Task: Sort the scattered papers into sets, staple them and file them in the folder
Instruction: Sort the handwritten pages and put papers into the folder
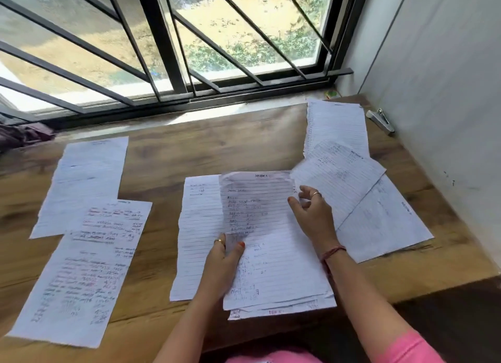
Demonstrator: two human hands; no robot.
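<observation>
Our left hand [222, 257] pinches a raised sheet [254, 202] over the centre pile [284, 276]; our right hand [311, 213], fingers loosely spread, touches its edge. The stapler [379, 120] lies at two o'clock on the table [217, 146].

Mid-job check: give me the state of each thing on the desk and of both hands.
Lifted sheet: raised, curling, pinched by left hand.
Right hand: open, fingers loose beside the sheet.
Centre stack: flat, loose.
Left papers: flat, overlapping.
Right papers: fanned, overlapping.
Stapler: closed, untouched.
</observation>
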